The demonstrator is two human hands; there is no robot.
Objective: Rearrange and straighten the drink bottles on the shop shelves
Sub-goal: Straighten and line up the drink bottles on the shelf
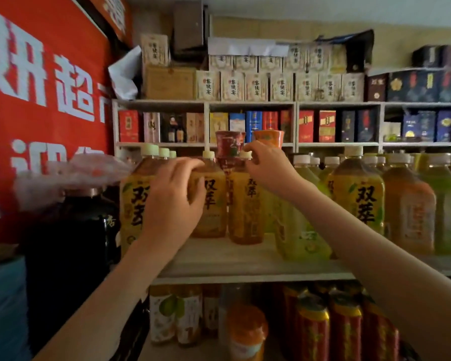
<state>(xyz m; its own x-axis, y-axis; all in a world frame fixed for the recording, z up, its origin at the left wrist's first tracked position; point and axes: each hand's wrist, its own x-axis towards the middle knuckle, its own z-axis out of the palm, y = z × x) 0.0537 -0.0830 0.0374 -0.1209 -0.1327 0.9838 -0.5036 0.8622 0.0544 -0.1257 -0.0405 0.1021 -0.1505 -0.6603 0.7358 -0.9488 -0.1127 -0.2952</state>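
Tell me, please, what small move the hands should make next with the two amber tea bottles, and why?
Probably draw both bottles forward to the shelf's front edge. The left hand wraps the left amber bottle and the right hand pinches the cap of the right amber bottle, yet both stand further back than the big yellow-label bottle beside them.

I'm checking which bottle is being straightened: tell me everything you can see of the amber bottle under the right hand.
The amber bottle is clear plastic holding orange-brown drink, with a pale cap and a label bearing dark characters. It stands upright on the wooden shelf, set back from the front edge, close beside a matching bottle. The right hand grips its cap.
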